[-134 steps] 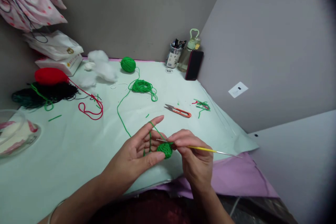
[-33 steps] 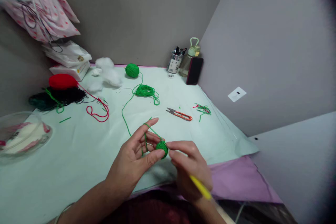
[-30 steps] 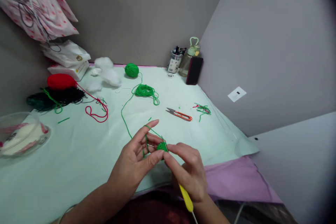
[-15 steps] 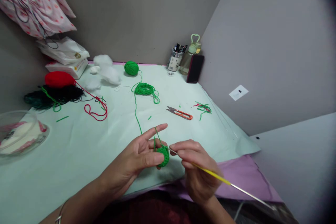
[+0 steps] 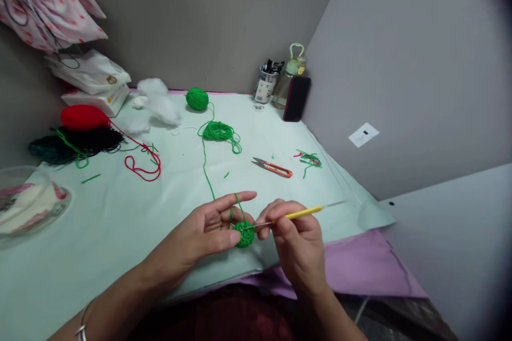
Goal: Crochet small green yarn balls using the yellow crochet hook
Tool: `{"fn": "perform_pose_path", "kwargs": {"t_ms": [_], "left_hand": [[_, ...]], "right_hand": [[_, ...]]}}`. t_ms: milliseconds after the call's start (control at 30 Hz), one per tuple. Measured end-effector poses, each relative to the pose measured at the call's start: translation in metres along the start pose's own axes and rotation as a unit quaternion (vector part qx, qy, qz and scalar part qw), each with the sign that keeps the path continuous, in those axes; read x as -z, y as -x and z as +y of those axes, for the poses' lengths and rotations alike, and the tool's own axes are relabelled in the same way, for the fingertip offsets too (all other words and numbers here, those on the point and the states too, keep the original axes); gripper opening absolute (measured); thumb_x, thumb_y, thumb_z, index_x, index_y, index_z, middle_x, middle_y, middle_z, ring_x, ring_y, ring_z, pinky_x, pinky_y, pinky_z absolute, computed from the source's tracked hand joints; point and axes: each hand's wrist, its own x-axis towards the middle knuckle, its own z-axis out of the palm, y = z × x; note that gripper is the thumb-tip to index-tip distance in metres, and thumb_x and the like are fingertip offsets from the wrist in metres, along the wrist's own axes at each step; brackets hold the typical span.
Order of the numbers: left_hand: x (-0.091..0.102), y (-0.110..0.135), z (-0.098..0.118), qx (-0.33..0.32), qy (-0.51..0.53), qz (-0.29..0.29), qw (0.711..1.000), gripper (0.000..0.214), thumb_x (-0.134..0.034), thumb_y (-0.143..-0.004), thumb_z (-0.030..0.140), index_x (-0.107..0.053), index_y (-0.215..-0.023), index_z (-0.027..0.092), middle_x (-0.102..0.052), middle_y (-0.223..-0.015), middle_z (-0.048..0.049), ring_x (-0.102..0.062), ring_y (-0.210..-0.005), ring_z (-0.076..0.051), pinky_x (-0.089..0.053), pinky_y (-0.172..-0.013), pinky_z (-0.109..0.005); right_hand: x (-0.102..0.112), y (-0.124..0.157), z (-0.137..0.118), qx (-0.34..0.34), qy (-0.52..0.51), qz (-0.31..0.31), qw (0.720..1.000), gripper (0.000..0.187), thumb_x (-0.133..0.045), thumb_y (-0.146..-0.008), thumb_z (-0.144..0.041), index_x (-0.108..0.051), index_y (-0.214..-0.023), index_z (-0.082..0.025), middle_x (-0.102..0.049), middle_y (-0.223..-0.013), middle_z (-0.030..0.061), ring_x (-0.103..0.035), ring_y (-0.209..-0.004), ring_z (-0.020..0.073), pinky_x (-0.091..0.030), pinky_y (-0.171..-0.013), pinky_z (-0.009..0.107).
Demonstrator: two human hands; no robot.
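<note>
Between thumb and fingers, my left hand (image 5: 210,226) pinches a small round green crochet piece (image 5: 245,235). Green yarn (image 5: 205,165) runs from the table to this hand and loops over its raised index finger. My right hand (image 5: 296,237) grips a crochet hook (image 5: 302,213) by its yellow handle. The metal tip of the hook reaches the top of the crochet piece; whether it passes through a stitch I cannot tell. Beyond my hands lie a loose green yarn bundle (image 5: 219,131) and a green yarn ball (image 5: 197,98).
Orange thread snips (image 5: 272,167) and yarn scraps (image 5: 310,159) lie ahead. White stuffing (image 5: 158,101), red yarn (image 5: 85,117) and a plastic bowl (image 5: 36,208) are on the left. A pen cup (image 5: 264,85), a bottle (image 5: 283,88) and a phone (image 5: 297,98) stand by the wall.
My right hand has turned, swinging the hook's back end up from pointing down-right to nearly level. The crochet piece has shifted slightly left in my left hand. The whole view moved a little.
</note>
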Motion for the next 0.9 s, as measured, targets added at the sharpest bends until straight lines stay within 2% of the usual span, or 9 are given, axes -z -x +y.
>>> {"fn": "perform_pose_path", "kwargs": {"t_ms": [100,267,433,533,633,700,800,900], "left_hand": [[-0.002,-0.001,0.0,0.008,0.029,0.0,1.0,0.063,-0.073,-0.088,0.031,-0.054,-0.148,0.024,-0.074,-0.111,-0.0061,-0.064,-0.109,-0.024,-0.039,-0.102,-0.038],[-0.002,0.001,0.002,0.01,0.044,-0.002,0.999,0.061,-0.072,-0.087,0.033,-0.057,-0.144,0.019,-0.076,-0.094,-0.0035,-0.06,-0.086,-0.018,-0.041,-0.086,-0.032],[-0.002,0.002,0.003,0.009,0.057,-0.015,0.998,0.052,-0.07,-0.09,0.038,-0.064,-0.137,0.018,-0.074,-0.089,-0.0039,-0.058,-0.08,-0.016,-0.04,-0.075,-0.03],[-0.002,0.001,0.003,0.0,0.051,-0.012,0.999,0.046,-0.07,-0.091,0.036,-0.067,-0.135,0.022,-0.073,-0.092,-0.0031,-0.06,-0.082,-0.016,-0.043,-0.08,-0.031],[-0.003,0.001,0.001,-0.012,0.014,0.002,1.0,0.048,-0.075,-0.089,0.03,-0.066,-0.136,0.029,-0.072,-0.103,-0.0017,-0.063,-0.096,-0.018,-0.043,-0.091,-0.033],[-0.004,0.001,0.0,-0.018,-0.022,0.021,0.999,0.052,-0.079,-0.088,0.028,-0.065,-0.138,0.033,-0.072,-0.109,-0.0009,-0.063,-0.105,-0.02,-0.042,-0.096,-0.034],[-0.006,0.0,-0.002,-0.035,-0.059,0.047,0.997,0.064,-0.082,-0.086,0.029,-0.058,-0.145,0.033,-0.072,-0.11,-0.0013,-0.064,-0.109,-0.021,-0.042,-0.099,-0.035],[-0.008,-0.001,-0.002,-0.047,-0.075,0.066,0.994,0.073,-0.084,-0.083,0.03,-0.053,-0.149,0.029,-0.072,-0.108,-0.0023,-0.064,-0.105,-0.021,-0.043,-0.098,-0.036]], "right_hand": [[-0.001,0.0,0.002,0.025,0.01,0.002,1.0,0.011,-0.067,-0.098,-0.03,-0.077,-0.097,-0.025,-0.073,-0.086,0.0009,-0.066,-0.071,0.012,-0.053,-0.068,0.027],[0.004,-0.001,-0.001,0.038,0.039,0.007,0.998,0.012,-0.066,-0.098,-0.029,-0.077,-0.096,-0.024,-0.071,-0.083,0.0009,-0.065,-0.071,0.0121,-0.052,-0.069,0.026],[0.006,-0.002,-0.008,0.024,0.039,0.035,0.998,0.013,-0.069,-0.096,-0.031,-0.077,-0.091,-0.022,-0.07,-0.075,0.0013,-0.064,-0.065,0.0126,-0.051,-0.065,0.026],[0.004,-0.003,-0.008,0.001,0.007,0.035,0.999,0.014,-0.069,-0.095,-0.031,-0.076,-0.089,-0.021,-0.068,-0.071,0.0011,-0.061,-0.06,0.0127,-0.051,-0.06,0.026],[-0.001,0.0,-0.004,0.015,-0.014,0.014,1.0,0.012,-0.069,-0.096,-0.032,-0.077,-0.093,-0.024,-0.07,-0.075,0.0013,-0.06,-0.062,0.0128,-0.052,-0.061,0.026],[-0.004,0.002,-0.001,0.054,0.024,0.014,0.998,0.01,-0.069,-0.096,-0.031,-0.078,-0.096,-0.026,-0.072,-0.082,0.0025,-0.062,-0.068,0.0139,-0.052,-0.064,0.027],[-0.006,0.005,0.001,0.107,0.121,0.026,0.986,0.012,-0.068,-0.097,-0.027,-0.079,-0.1,-0.028,-0.073,-0.088,0.0036,-0.065,-0.08,0.0167,-0.053,-0.071,0.03],[-0.005,0.005,0.0,0.114,0.161,0.021,0.98,0.013,-0.067,-0.097,-0.026,-0.079,-0.101,-0.028,-0.073,-0.087,0.004,-0.066,-0.083,0.0188,-0.054,-0.074,0.032]]}}
